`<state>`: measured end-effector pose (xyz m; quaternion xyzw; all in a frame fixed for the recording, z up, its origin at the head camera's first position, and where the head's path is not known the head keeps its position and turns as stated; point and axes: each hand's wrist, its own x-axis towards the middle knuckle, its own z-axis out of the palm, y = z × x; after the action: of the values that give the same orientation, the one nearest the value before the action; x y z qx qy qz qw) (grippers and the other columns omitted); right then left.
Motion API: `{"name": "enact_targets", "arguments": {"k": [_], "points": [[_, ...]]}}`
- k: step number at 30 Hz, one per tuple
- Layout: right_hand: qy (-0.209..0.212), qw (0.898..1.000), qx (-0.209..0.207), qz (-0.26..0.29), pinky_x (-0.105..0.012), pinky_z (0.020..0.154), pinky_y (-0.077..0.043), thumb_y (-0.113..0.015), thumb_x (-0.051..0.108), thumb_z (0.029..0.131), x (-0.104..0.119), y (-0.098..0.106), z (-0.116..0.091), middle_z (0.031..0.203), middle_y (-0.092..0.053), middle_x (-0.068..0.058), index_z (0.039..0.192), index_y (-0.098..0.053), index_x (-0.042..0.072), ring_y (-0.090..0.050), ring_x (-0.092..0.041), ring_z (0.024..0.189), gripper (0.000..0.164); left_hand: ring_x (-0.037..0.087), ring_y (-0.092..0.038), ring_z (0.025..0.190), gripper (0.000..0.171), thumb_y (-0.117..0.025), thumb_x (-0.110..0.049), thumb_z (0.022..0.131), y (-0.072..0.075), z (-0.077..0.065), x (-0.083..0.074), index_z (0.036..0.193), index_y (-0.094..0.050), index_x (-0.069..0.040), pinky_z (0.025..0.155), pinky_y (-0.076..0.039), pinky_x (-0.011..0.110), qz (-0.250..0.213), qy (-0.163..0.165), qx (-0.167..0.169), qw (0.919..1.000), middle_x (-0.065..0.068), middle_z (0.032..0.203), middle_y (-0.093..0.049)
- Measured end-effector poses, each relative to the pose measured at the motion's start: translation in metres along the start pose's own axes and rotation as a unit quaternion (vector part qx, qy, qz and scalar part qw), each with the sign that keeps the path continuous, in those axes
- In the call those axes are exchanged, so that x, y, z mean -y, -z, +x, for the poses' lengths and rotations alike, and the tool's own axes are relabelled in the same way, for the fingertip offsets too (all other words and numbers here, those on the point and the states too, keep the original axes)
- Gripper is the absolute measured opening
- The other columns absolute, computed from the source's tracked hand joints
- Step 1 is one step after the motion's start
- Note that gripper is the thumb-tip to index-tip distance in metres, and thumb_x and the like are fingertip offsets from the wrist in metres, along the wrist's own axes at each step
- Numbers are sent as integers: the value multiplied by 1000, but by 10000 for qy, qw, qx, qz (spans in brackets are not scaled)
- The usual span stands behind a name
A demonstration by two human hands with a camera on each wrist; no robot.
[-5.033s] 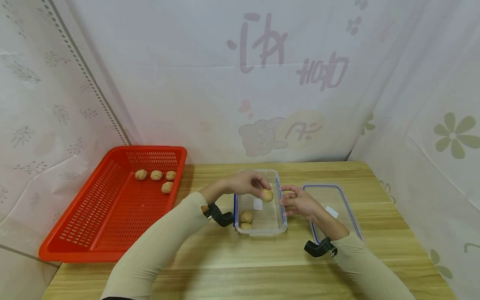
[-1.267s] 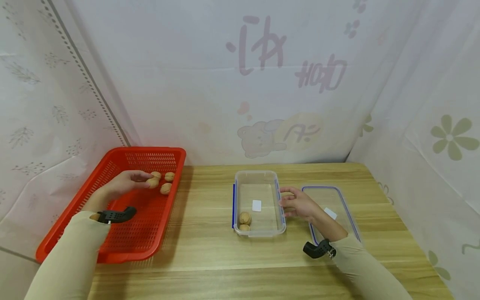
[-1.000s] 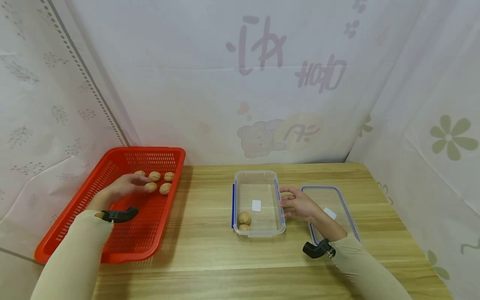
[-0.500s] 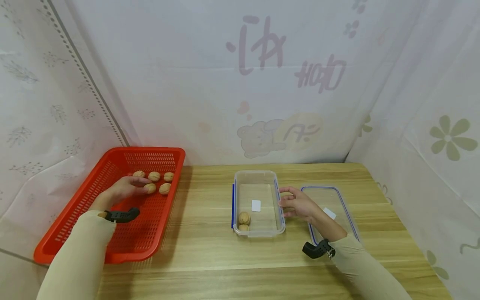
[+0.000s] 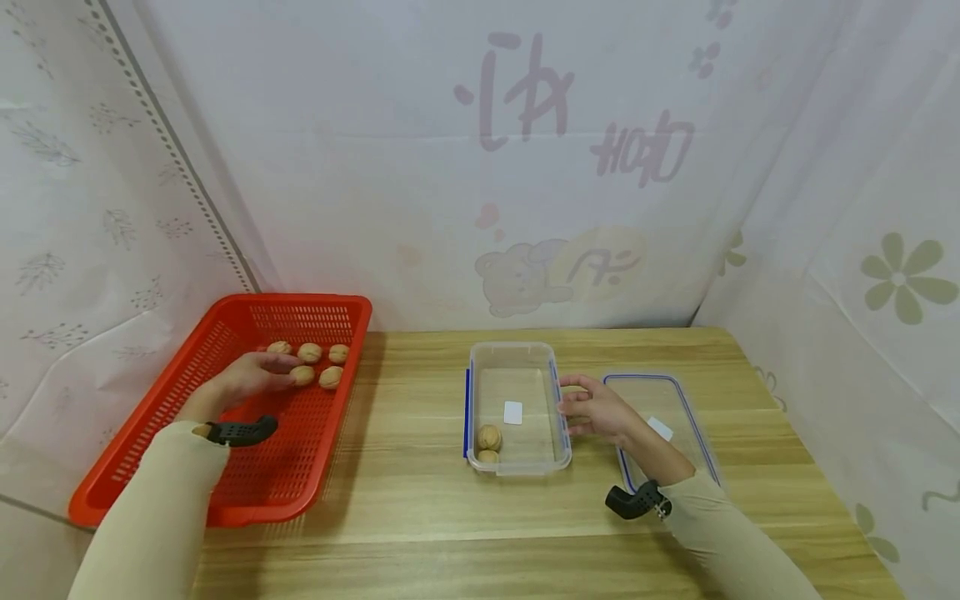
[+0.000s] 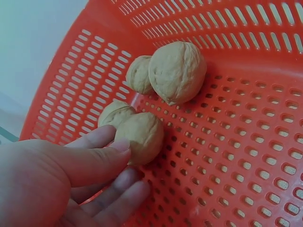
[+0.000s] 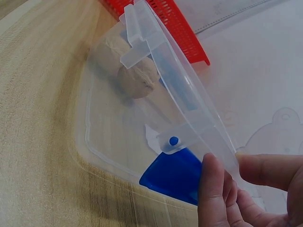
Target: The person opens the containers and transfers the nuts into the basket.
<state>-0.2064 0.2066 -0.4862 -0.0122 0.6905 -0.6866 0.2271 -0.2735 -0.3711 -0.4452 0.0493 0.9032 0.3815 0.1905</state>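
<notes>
Inside the red basket (image 5: 300,458) my left hand (image 5: 251,377) is beside the nearest walnut (image 5: 303,377). In the left wrist view its thumb tip touches that walnut (image 6: 144,137), and the other fingers are loosely bent below, not around it. Several more walnuts (image 5: 310,353) lie close by in the basket's far right corner. My right hand (image 5: 600,410) pinches the right rim of a clear plastic food container (image 5: 517,383), thumb on one side and fingers on the other, near a blue latch (image 7: 175,177). Two walnuts (image 5: 490,437) sit in the container's near left corner.
A clear lid (image 5: 645,393) with a blue seal lies on the wooden table (image 5: 420,517), right of the container and partly under my right forearm. Patterned cloth (image 5: 375,167) hangs behind and at both sides.
My left hand has carried a walnut from above the container to the basket and laid it down beside the others. Over the last second it has barely moved. The right hand stays at the rim.
</notes>
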Motion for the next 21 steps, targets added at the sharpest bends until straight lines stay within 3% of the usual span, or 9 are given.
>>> {"name": "enact_targets", "arguments": {"k": [9,13,17,21], "points": [[84,9999,64,20,-27,64,-59,-56,-3,100,0,2,-1,94,-61,-3,147,-32,-6,-64,-14,79,53,46,-51,127,59,-56,-26,107,9,-6,-10,148,-39,13,98,-54,50,-128,-237,-11,9996,37,148,-42],[70,10000,57,31,-27,64,-59,-57,-3,100,0,2,-1,96,-61,-5,147,-32,-6,-64,-15,80,53,49,-50,126,58,-49,-31,109,15,-13,-22,146,-40,14,101,-49,58,47,-382,-212,9990,37,143,-46],[67,10000,50,18,-27,64,-59,-58,-3,100,0,2,-1,96,-61,-4,147,-33,-6,-64,-15,81,53,51,-44,130,61,-48,-36,109,19,-20,-36,147,-41,10,103,-41,68,313,-325,-459,9979,36,144,-46],[94,9999,66,26,-27,64,-59,-59,-2,99,-1,3,-1,94,-61,-3,147,-33,-6,-64,-14,80,54,52,-43,130,62,-49,-38,108,20,-25,-46,147,-41,9,102,-38,70,627,-395,-659,9951,35,144,-46]]}}
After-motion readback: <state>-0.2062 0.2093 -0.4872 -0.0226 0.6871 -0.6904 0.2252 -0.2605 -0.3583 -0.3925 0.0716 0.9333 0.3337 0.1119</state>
